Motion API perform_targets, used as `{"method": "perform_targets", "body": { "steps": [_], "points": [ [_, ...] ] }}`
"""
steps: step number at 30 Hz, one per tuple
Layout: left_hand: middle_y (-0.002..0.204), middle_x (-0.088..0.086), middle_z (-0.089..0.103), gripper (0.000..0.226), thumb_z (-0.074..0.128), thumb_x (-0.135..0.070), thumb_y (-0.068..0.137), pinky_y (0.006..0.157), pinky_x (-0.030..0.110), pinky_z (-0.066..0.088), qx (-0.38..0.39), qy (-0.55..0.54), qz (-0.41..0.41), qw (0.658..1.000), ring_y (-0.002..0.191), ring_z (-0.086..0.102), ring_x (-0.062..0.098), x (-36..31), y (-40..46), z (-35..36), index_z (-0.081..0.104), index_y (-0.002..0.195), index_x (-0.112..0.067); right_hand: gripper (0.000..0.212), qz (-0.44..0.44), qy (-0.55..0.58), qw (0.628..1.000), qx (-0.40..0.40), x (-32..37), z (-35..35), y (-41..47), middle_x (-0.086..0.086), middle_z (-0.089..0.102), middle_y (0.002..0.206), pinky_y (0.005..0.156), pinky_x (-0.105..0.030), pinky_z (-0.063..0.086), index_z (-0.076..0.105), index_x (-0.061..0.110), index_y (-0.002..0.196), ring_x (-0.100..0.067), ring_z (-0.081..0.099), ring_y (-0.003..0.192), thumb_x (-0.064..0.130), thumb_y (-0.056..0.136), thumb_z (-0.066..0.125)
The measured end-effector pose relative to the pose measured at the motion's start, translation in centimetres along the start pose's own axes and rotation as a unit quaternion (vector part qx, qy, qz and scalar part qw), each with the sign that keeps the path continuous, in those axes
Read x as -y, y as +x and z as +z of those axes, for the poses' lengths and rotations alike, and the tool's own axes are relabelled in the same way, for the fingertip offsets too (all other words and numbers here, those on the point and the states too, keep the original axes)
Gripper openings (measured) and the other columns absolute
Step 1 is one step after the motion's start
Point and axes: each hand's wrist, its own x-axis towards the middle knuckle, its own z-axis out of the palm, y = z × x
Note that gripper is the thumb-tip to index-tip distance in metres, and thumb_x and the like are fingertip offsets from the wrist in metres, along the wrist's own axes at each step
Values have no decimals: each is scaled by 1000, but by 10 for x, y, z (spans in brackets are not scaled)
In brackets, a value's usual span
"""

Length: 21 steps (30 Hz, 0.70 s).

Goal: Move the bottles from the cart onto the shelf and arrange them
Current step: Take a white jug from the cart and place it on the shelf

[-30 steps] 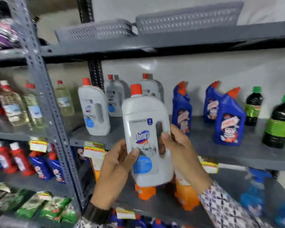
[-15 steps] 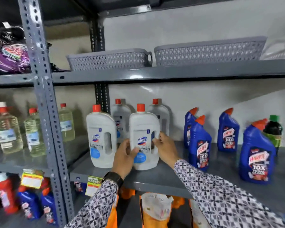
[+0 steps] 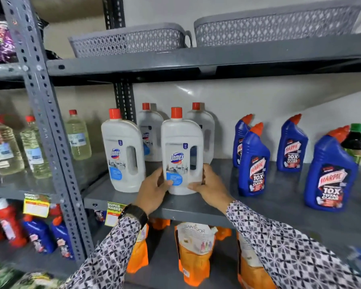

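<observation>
Bottles of pale yellow liquid (image 3: 77,136) are standing on the far-left rack behind a perforated upright (image 3: 48,126). Right of the post, a white Domex bottle (image 3: 123,155) is sitting upright near the front edge of the grey shelf (image 3: 196,207), with two more white bottles (image 3: 152,132) behind it by the wall. The left hand (image 3: 152,190) and right hand (image 3: 208,186) are clamping a second front-row Domex bottle (image 3: 182,155) between them at its lower sides; it is standing upright with its base on the shelf, just beside the first. Further right, blue Harpic bottles (image 3: 252,163) are standing well apart, one in front of a dark green-capped bottle (image 3: 355,140). Grey baskets (image 3: 129,40) are resting on the shelf above
</observation>
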Motion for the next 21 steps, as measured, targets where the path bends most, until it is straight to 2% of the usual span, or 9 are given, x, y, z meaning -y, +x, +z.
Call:
{"method": "perform_targets", "body": {
  "steps": [2, 5, 7, 18, 21],
  "points": [
    [133, -5, 71, 40, 61, -20, 97, 109, 43, 50, 29, -1, 7, 1000, 121, 66, 12, 2, 5, 1, 59, 137, -26, 58, -6, -34, 999, -21, 2, -3, -6, 4, 68, 121, 89, -25, 55, 47, 18, 136, -11, 66, 106, 20, 87, 79],
    [133, -11, 71, 43, 61, -26, 97, 111, 41, 50, 64, -1, 10, 998, 122, 66, 6, 8, 7, 3, 57, 139, -31, 57, -2, -66, 997, -33, 0, -5, -14, 4, 67, 124, 94, -34, 56, 46, 21, 133, -15, 66, 111, 25, 87, 78],
    [130, -12, 72, 46, 64, -25, 95, 109, 38, 52, 74, -8, 18, 997, 118, 68, 1, 10, 8, 5, 55, 141, -30, 55, 2, -68, 997, -39, -1, -7, -18, 4, 67, 125, 95, -35, 56, 47, 21, 131, -15, 66, 112, 24, 87, 78],
    [126, -9, 73, 53, 70, -16, 92, 99, 23, 54, 53, -57, 17, 997, 114, 69, 2, 11, 6, 11, 54, 142, -25, 50, 13, -58, 996, -70, 3, -10, -28, 3, 71, 123, 94, -34, 59, 53, 21, 131, -14, 69, 110, 16, 87, 78],
    [126, -12, 72, 52, 69, -18, 93, 93, 14, 53, 62, -51, 14, 997, 109, 68, -7, 11, 5, 10, 53, 142, -26, 52, 20, -62, 995, -72, 4, -8, -31, 3, 71, 125, 96, -36, 59, 52, 23, 133, -15, 69, 112, 17, 88, 78]
  ]
}}
